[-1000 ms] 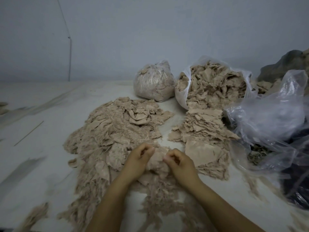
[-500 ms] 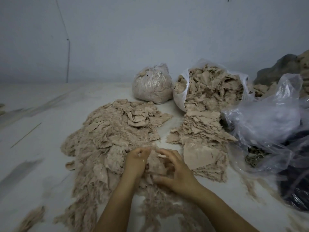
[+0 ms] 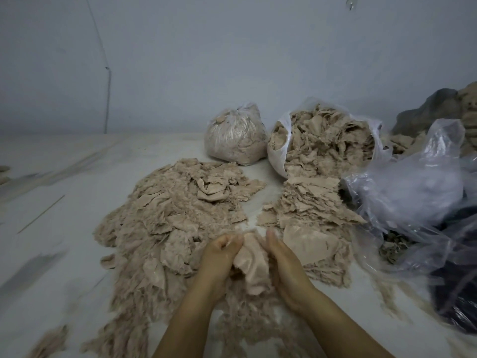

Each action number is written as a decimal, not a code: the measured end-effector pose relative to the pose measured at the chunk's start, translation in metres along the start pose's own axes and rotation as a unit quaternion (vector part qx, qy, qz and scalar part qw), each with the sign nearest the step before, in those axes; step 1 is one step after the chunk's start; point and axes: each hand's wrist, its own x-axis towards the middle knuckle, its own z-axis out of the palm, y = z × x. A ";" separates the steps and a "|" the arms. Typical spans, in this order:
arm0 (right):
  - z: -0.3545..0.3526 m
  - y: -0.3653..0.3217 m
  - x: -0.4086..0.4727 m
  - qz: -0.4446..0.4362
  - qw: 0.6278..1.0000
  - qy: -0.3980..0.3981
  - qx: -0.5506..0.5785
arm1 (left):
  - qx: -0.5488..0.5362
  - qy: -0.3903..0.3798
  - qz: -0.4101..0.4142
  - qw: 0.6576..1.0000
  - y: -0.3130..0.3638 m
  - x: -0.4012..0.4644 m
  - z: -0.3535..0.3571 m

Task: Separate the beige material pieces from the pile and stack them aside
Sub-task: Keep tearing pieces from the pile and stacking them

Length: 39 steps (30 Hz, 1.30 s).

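a: which step was it, do you think?

b: the pulling-apart step, i'd say. the left hand (image 3: 222, 250) and the right hand (image 3: 280, 257) both held one beige piece (image 3: 251, 267) between them, fingers curled on it, near the front of the big loose pile (image 3: 167, 223).

a: and where did the sorted ones go?

b: on the flat stack (image 3: 308, 213), just right of the hands. the piece was not on it yet.

a: so what did the next move need?

b: i think one hand had to let go, and the other had to lift the piece clear of the fluff and lay it flat on top of that stack. the bits looked thin and stringy, so they could cling.

a: how many things did you count?

b: two hands, one piece held, one pile, one stack. at the far side, one tied bag (image 3: 236, 136) and one open bag (image 3: 322, 140), both full of beige bits. on the right, crumpled clear plastic (image 3: 413, 187); i could not tell how many bags that was.
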 end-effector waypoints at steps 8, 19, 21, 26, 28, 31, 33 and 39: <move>0.009 0.005 0.001 -0.125 0.966 0.050 -0.222 | 0.037 -0.110 -0.019 0.993 0.013 0.002 -0.001; -0.019 0.024 -0.017 -0.080 0.928 0.082 -0.354 | 0.027 0.108 0.068 0.991 0.033 0.019 -0.014; -0.015 0.019 -0.017 -0.063 0.942 0.090 -0.316 | -0.005 0.060 0.051 0.997 0.032 0.016 -0.008; 0.006 0.005 -0.010 0.011 0.999 0.038 -0.016 | -0.129 -0.009 -0.065 0.989 0.026 0.007 0.014; 0.006 0.002 -0.007 0.008 0.994 0.065 0.084 | -0.137 -0.036 -0.071 0.987 0.025 0.008 0.010; 0.002 -0.005 -0.006 -0.043 0.993 0.107 0.026 | -0.102 -0.072 -0.067 0.990 0.023 0.006 0.006; 0.000 -0.008 -0.006 -0.056 0.995 0.077 -0.030 | -0.081 -0.093 -0.073 0.990 0.020 0.006 0.008; -0.016 -0.019 -0.003 -0.039 0.994 0.083 -0.054 | -0.007 0.132 -0.015 0.991 0.010 0.021 0.021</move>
